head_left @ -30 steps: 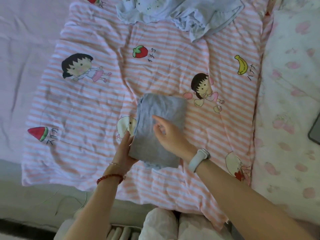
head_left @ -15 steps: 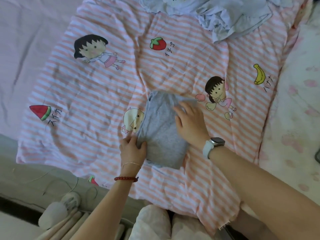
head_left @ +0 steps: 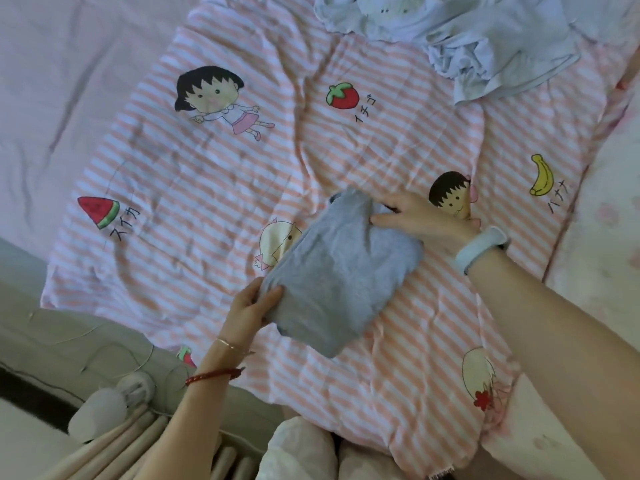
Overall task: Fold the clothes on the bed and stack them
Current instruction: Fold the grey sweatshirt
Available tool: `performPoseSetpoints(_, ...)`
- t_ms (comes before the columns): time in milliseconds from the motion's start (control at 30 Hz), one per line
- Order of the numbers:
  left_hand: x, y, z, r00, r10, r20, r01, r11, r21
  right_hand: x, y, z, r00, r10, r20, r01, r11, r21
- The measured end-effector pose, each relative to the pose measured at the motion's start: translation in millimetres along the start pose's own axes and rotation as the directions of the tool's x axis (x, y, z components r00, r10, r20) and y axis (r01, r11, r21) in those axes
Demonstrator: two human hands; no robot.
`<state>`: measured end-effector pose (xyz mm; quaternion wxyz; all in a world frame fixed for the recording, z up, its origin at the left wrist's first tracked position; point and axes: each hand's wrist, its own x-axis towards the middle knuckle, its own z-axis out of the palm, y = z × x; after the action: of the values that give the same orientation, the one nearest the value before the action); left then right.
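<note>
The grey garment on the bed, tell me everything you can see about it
The grey garment is soft knit fabric folded into a compact, slightly wrinkled rectangle, lying flat and askew on the striped sheet. The left hand grips its near left corner; the right hand holds its far right edge.

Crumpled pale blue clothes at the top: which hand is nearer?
Right hand, below the crumpled pale blue clothes, on the grey garment's far end. Left hand grips its near corner.

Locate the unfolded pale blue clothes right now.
Head view: the pale blue clothes lie crumpled at the top right of the striped blanket, beyond the strawberry print, apart from the grey garment both hands hold.
</note>
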<state>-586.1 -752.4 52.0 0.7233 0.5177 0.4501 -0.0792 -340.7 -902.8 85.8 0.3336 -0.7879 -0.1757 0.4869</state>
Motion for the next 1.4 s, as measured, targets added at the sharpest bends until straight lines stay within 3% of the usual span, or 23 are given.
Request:
performPoseSetpoints(100,5,23,-10,0.996,0.035,-0.08,-0.039,0.998,-0.049,-36,15,-2,1.0,0.024,0.004,-0.024,0.946,0.324)
performPoseSetpoints(200,28,23,-5,0.973,-0.104,-0.204,0.112,0.993,0.026,-41,49,19,0.99,0.121,-0.076,-0.102,0.969,0.225)
performPoseSetpoints(267,37,13,-1,0.948,-0.226,-0.224,0.226,0.974,-0.022,-36,67,36,0.969,0.215,-0.123,-0.183,0.956,0.231)
performPoseSetpoints(333,38,-3,-2,0.942,-0.25,-0.224,0.242,0.968,-0.061,-33,77,47,0.954,0.244,-0.176,-0.203,0.953,0.223)
performPoseSetpoints(467,21,-21,5,0.962,-0.193,-0.193,0.205,0.978,0.041,-38,82,56,0.957,0.175,-0.231,-0.12,0.965,0.234)
performPoseSetpoints(567,14,-23,16,0.964,-0.024,-0.263,0.074,0.98,0.184,-49,79,63,0.953,0.188,-0.237,-0.125,0.958,0.257)
performPoseSetpoints(733,-9,-14,4,0.94,0.194,-0.279,-0.104,0.946,0.305,-77,50,89,0.9,0.107,-0.422,-0.018,0.978,0.209)
performPoseSetpoints(833,-39,-10,-38,0.926,0.247,-0.287,-0.135,0.923,0.359,-96,19,128,0.888,0.078,-0.453,0.011,0.981,0.192)
performPoseSetpoints(1067,-110,-11,-206,0.889,0.207,-0.407,-0.096,0.956,0.276,-99,-90,267,0.931,-0.013,-0.364,0.068,0.988,0.139)
performPoseSetpoints(1267,-152,-16,-359,0.775,0.154,-0.613,-0.055,0.983,0.177,-57,-188,391,0.962,-0.124,-0.243,0.14,0.989,0.046)
performPoseSetpoints(1400,-161,-9,-425,0.721,0.059,-0.691,-0.037,0.998,0.046,-20,-251,442,0.968,-0.192,-0.162,0.193,0.981,-0.009)
